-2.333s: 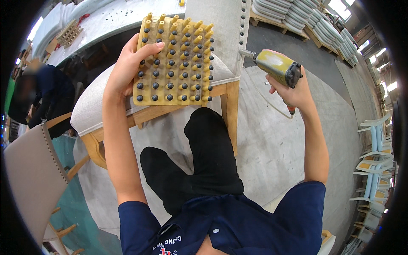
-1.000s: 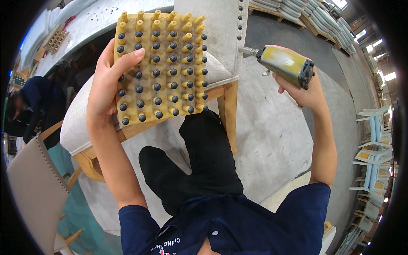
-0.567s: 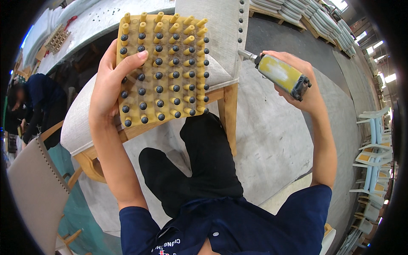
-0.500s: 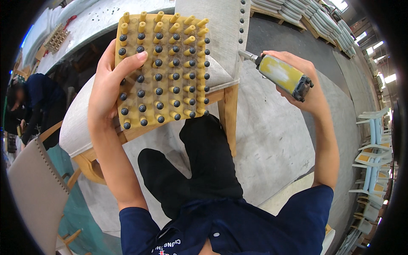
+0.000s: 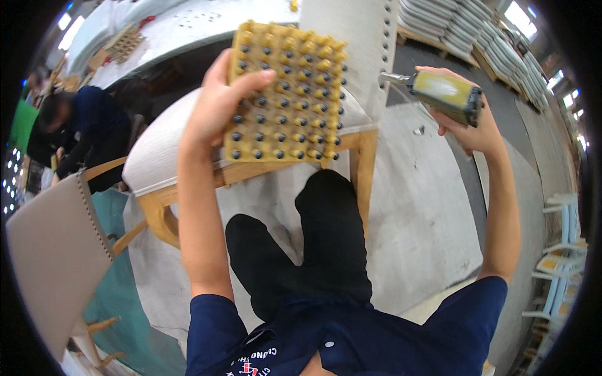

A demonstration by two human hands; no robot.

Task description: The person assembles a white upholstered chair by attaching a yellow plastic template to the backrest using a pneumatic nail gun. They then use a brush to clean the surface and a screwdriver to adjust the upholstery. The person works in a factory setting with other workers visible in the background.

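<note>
Left hand (image 5: 216, 106) grips a yellow stud block (image 5: 282, 100) held up over the chair (image 5: 182, 156); right hand (image 5: 467, 119) clasps a nail gun (image 5: 439, 94), nose at the chair's back edge. Seemingly mid-trim: next, load a stud and seat the nose squarely.

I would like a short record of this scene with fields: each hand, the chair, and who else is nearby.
left hand: holds a yellow tray of studs against the chair
right hand: grips a yellow nail tool, tip at the chair back edge
chair: pale fabric, wooden legs, studs along the back
nearby: a person in dark blue at left
</note>
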